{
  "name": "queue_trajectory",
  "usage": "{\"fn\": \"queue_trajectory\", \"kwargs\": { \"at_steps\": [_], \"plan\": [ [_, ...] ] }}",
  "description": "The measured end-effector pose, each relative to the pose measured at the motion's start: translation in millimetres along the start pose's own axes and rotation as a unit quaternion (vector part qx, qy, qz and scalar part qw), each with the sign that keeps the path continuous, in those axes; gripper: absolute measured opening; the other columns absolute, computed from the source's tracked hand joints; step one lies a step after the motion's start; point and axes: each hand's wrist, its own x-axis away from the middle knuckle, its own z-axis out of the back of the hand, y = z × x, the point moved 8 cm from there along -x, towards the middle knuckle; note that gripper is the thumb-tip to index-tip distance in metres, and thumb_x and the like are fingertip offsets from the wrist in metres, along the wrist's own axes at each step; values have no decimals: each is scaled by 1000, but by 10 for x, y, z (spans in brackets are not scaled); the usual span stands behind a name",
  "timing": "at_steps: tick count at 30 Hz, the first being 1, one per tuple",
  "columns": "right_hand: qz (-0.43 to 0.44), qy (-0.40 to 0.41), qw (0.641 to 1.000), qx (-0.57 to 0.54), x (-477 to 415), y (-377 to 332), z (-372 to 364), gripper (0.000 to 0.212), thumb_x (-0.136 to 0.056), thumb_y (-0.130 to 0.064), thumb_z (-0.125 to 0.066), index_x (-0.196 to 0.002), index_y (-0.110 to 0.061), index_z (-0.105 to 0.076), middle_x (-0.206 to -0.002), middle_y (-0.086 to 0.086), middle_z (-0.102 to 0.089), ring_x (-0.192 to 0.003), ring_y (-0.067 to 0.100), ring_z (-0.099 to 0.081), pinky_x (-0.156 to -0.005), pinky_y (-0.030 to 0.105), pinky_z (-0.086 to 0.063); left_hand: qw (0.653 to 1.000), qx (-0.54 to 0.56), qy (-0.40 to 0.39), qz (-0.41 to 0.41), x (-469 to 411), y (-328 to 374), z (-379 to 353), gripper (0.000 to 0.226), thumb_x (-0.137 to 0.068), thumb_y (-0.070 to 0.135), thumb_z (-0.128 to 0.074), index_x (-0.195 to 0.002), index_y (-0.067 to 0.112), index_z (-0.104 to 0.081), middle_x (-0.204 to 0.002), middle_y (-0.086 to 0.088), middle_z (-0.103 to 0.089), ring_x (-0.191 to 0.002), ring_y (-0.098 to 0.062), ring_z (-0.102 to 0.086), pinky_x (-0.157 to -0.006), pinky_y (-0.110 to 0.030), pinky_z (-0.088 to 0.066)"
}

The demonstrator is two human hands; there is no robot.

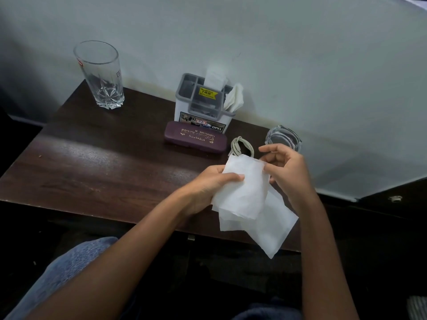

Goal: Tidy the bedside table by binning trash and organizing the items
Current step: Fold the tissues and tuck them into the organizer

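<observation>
Head view, task so far: judged about midway; no bin was in sight, so whether any trash had been thrown away could not be told.
Tissue (245, 195): white, creased and in layers, it was held up over the near right part of the surface (104, 158), its lowest corner hanging past the front edge. Whether it was one sheet or several could not be told.
Left grip (208, 183): this hand pinched the tissue's left edge, thumb on top.
Right grip (286, 167): this hand pinched the tissue's upper right corner with curled fingers.
Looked done: a maroon glasses case (195, 139) lay square against the front of a white and grey organizer (203, 105), which already held folded white paper (234, 98).
Looked left: folding or binning the tissue, and perhaps placing a coiled cable (241, 146) that lay just beyond the tissue, beside a small glass dish (283, 139).
Glass (99, 75): a tall clear tumbler stood upright and apart at the far left corner.
Surface: dark brown wood with a dull sheen and a few specks on its left side.
Room: a plain pale wall (254, 42) rose right behind the surface, and a knee in blue jeans (76, 262) showed below.
</observation>
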Motion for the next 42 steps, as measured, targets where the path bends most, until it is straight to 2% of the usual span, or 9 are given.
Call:
{"fn": "queue_trajectory", "kwargs": {
  "at_steps": [6, 9, 12, 15, 18, 23, 29, 35, 42],
  "plan": [
    [-17, 46, 998, 32, -70, 225, 144, 27, -82, 4, -53, -90, -20, -63, -87, 6, -67, -66, 13, -61, -50, 11, -45, 990, 22, 136, -37, 2, 167, 379, 11, -88, 7, -59, -98, 9, -62, -101, -12, -68, -81, -21, -65, -79, -36, -53],
    [-43, 56, 993, 97, -102, 443, 153, 24, -83, -3, -57, -80, -25, -63, -88, 6, -69, -75, 16, -63, -60, 18, -45, 972, 59, 213, -81, 45, 276, 608, 19, -89, 3, -54, -106, 8, -60, -97, -7, -66, -78, -17, -63, -70, -29, -54],
    [-61, 45, 981, 179, -107, 567, 67, 19, -83, -5, -57, -92, -17, -69, -92, 2, -69, -87, 17, -62, -69, 22, -45, 957, 83, 253, -112, 100, 348, 702, 18, -90, 1, -51, -102, 11, -59, -86, 1, -64, -73, -12, -61, -56, -19, -54],
    [-55, 53, 970, 230, -109, 639, -3, 21, -84, -10, -57, -101, -12, -70, -100, 6, -69, -94, 21, -63, -82, 32, -50, 953, 90, 262, -121, 121, 368, 707, 17, -91, 1, -50, -101, 11, -59, -83, 3, -63, -72, -11, -61, -50, -15, -53],
    [-35, 50, 961, 269, -113, 652, -76, 19, -84, -14, -60, -100, -12, -70, -97, 9, -62, -94, 28, -59, -78, 38, -50, 952, 91, 267, -120, 130, 364, 696, 17, -91, 1, -49, -100, 11, -58, -82, 3, -62, -71, -11, -60, -49, -14, -52],
    [-32, 52, 956, 287, -104, 652, -96, 7, -81, -9, -61, -77, -12, -66, -82, 6, -60, -80, 24, -58, -66, 35, -48, 949, 97, 278, -118, 128, 362, 723, 17, -90, 0, -49, -100, 10, -59, -81, 2, -62, -69, -11, -60, -49, -15, -51],
    [-61, 85, 978, 180, -118, 657, 55, 7, -82, -5, -56, -82, -4, -63, -79, 7, -63, -73, 18, -55, -62, 28, -41, 942, 106, 293, -122, 136, 362, 760, 16, -90, 0, -49, -96, 11, -59, -80, 3, -62, -69, -11, -60, -48, -15, -51],
    [-21, 67, 965, 254, -147, 706, -83, 18, -85, -12, -61, -101, -10, -68, -92, 9, -60, -87, 24, -57, -72, 30, -44, 944, 104, 293, -114, 124, 338, 745, 16, -90, 1, -49, -86, 13, -59, -80, 3, -62, -69, -11, -60, -50, -17, -51],
    [-17, 79, 971, 223, -193, 698, -28, 9, -83, -6, -57, -80, -7, -65, -87, 13, -63, -82, 25, -58, -68, 28, -41, 950, 96, 277, -103, 117, 326, 711, 16, -90, 2, -50, -99, 11, -59, -81, 3, -63, -69, -11, -60, -53, -19, -52]
  ]
}}
